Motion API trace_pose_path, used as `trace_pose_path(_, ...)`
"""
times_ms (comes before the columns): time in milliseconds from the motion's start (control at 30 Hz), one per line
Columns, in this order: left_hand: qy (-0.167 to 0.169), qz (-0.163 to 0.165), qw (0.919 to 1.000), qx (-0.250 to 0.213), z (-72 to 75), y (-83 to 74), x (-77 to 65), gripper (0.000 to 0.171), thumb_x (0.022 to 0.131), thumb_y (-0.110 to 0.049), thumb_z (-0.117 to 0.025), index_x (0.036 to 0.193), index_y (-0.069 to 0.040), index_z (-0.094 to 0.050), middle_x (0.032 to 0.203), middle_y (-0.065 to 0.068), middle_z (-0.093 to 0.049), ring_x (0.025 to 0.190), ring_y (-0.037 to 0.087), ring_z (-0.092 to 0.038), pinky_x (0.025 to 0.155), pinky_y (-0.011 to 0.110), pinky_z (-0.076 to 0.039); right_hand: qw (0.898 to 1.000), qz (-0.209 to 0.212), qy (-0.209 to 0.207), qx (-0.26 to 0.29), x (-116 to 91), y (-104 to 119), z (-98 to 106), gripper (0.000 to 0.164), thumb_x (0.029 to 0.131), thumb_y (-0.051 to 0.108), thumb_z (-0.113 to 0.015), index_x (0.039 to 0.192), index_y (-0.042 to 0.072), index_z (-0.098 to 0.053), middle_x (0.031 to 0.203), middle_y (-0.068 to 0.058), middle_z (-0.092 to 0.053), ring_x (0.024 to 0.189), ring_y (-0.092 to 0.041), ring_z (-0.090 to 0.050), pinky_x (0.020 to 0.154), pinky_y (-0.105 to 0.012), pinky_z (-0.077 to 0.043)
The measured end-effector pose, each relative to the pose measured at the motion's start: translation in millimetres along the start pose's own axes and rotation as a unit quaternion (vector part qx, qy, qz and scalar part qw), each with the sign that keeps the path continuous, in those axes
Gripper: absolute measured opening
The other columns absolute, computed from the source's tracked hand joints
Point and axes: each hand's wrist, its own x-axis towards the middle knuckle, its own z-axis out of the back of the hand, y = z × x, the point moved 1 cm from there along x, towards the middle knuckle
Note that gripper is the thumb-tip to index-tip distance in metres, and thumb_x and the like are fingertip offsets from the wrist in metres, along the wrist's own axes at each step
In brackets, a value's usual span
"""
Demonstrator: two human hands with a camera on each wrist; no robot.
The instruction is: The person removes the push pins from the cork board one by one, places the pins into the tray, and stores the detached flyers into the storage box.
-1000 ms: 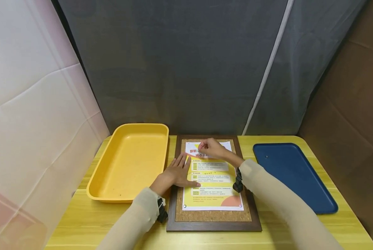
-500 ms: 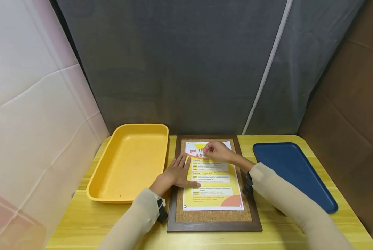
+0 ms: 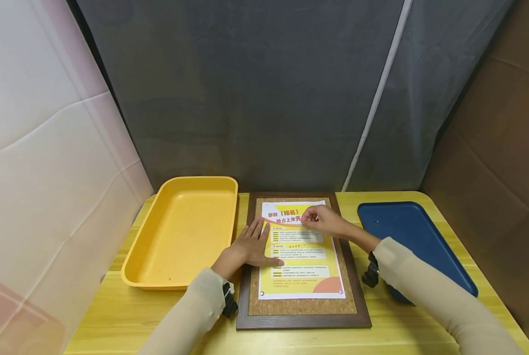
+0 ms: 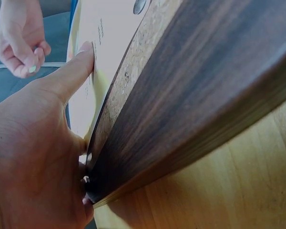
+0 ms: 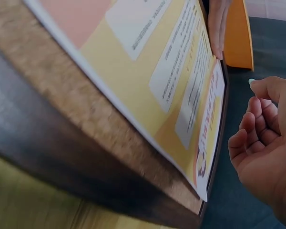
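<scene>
My left hand (image 3: 249, 246) lies with fingers spread along the left edge of a printed poster (image 3: 299, 283), its thumb on the sheet. The yellow and white poster rests on a cork board (image 3: 308, 308) with a dark wooden frame (image 3: 304, 322). Round metal tacks sit at the poster's bottom-left corner (image 3: 262, 294) and bottom-right corner (image 3: 341, 292). Over the poster's upper right is my right hand (image 3: 324, 222), thumb and fingers bent together. A pale green spot shows at its thumb tip (image 5: 252, 82); I cannot tell whether anything is pinched there.
A yellow tray (image 3: 131, 284) stands left of the board. On the right lies a dark blue tray (image 3: 424, 251) holding a small metallic thing (image 3: 377, 222). Beyond the wooden table (image 3: 193, 340) hangs a dark grey cloth (image 3: 246, 98), with further cloth panels at both sides.
My right hand has moved to the right across the top of the poster, uncovering more of the red heading. My left hand has stayed in place.
</scene>
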Motion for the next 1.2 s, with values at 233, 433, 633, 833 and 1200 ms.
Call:
trace_pose_path(233, -0.008, -0.006, 0.9999, -0.004, 2.6, -1.8, -5.6, 0.12, 0.091, -0.08, -0.058, 0.171, -0.006, -0.007, 0.178, 0.016, 0.004, 0.165, 0.032, 0.006, 0.132, 0.051, -0.006, 1.0, 0.003, 0.0, -0.005, -16, -9, 10, 0.006, 0.097, 0.004, -0.071, 0.093, 0.007, -0.073, 0.082, 0.001, -0.066, 0.075, -0.013, -0.056, 0.069, -0.026, -0.047)
trace_pose_path(433, -0.008, -0.009, 0.9999, 0.004, 2.5, -1.1, -3.8, 0.118, 0.092, -0.08, -0.056, 0.171, -0.008, -0.006, 0.178, 0.015, 0.006, 0.165, 0.032, 0.008, 0.132, 0.05, -0.004, 1.0, -0.011, -0.011, -0.01, -29, -19, 20, 0.004, 0.099, 0.005, -0.071, 0.095, 0.004, -0.074, 0.082, -0.001, -0.065, 0.073, -0.014, -0.054, 0.066, -0.026, -0.046)
trace_pose_path(633, -0.006, -0.01, 0.9999, 0.002, 3.1, -1.7, -4.2, 0.118, 0.092, -0.08, -0.056, 0.171, -0.007, -0.006, 0.178, 0.016, 0.006, 0.165, 0.032, 0.009, 0.132, 0.05, -0.004, 0.999, -0.029, -0.025, -0.004, -44, -31, 30, 0.004, 0.098, 0.005, -0.072, 0.095, 0.002, -0.072, 0.08, -0.002, -0.063, 0.071, -0.014, -0.052, 0.062, -0.025, -0.044)
trace_pose_path(833, -0.011, -0.011, 0.9999, -0.003, 3.7, -1.6, -5.0, 0.12, 0.091, -0.08, -0.057, 0.171, -0.007, -0.007, 0.178, 0.017, 0.005, 0.165, 0.033, 0.007, 0.132, 0.051, -0.006, 0.998, -0.025, -0.043, -0.036, -55, -42, 43, 0.004, 0.098, 0.005, -0.072, 0.094, 0.005, -0.073, 0.082, 0.001, -0.064, 0.074, -0.013, -0.054, 0.067, -0.027, -0.047)
trace_pose_path(1200, -0.015, -0.022, 0.9996, -0.009, 3.0, 1.8, 0.3, 0.118, 0.092, -0.077, -0.06, 0.171, -0.006, -0.008, 0.177, 0.019, 0.005, 0.164, 0.035, 0.006, 0.132, 0.053, -0.007, 0.996, -0.046, -0.06, -0.053, -78, -60, 70, 0.004, 0.097, 0.004, -0.071, 0.094, 0.003, -0.073, 0.083, -0.002, -0.064, 0.074, -0.012, -0.054, 0.067, -0.025, -0.046)
